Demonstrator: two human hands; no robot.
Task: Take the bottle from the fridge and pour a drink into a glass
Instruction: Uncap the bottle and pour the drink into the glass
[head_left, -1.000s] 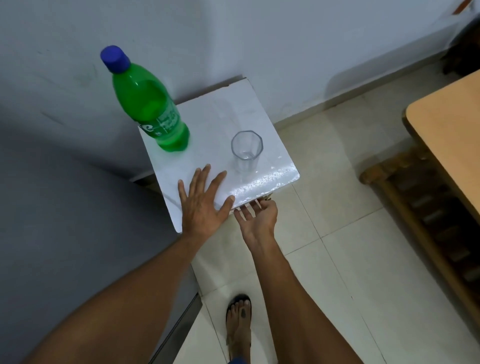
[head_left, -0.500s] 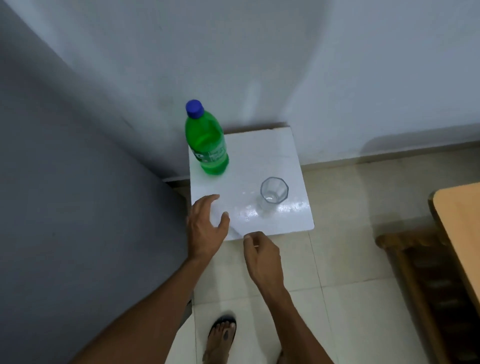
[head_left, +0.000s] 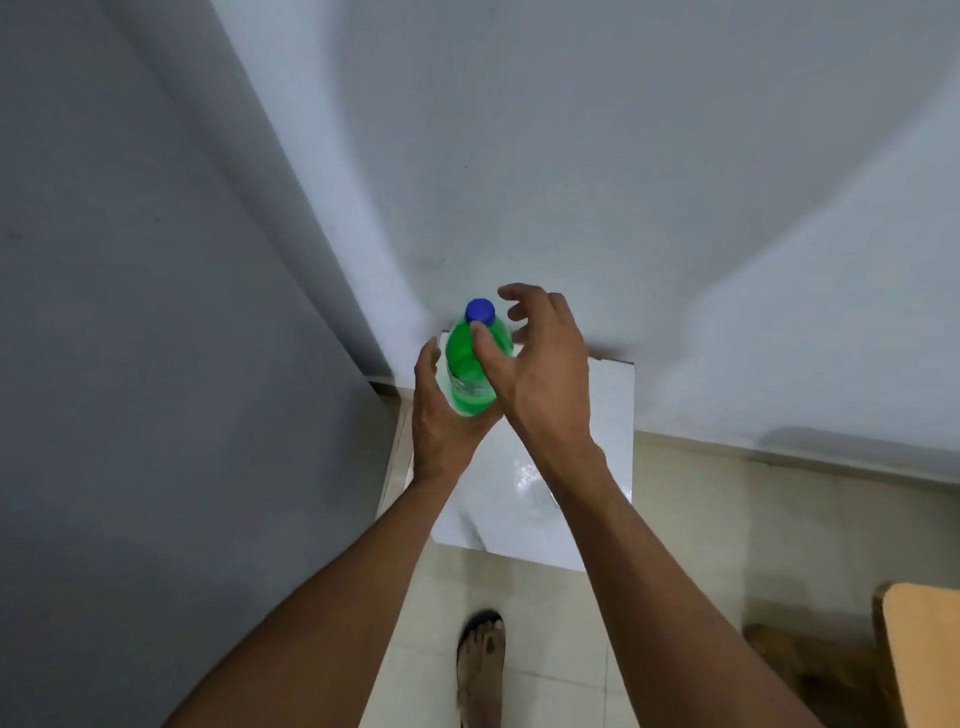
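Worktop (head_left: 608, 415), white and glossy, sits against the grey wall with your two forearms reaching over it toward the green bottle (head_left: 470, 374), which stands upright near the far left corner. Your left hand (head_left: 441, 415) cups the bottle's lower body from the left, fingers curling behind it in what looks like a hold, though the far side of that grasp is hidden. Your right hand (head_left: 540, 364) comes in at the shoulder, thumb resting on the plastic just below the blue cap (head_left: 479, 310), its fingers (head_left: 524, 299) spread open and curved beyond the cap, gripping nothing yet. The glass cannot be made out; your right forearm likely covers it. By this reading, the bottle is out of the fridge and you are at the opening step. Next you need to close those right fingers round the cap and twist while the left steadies the base.
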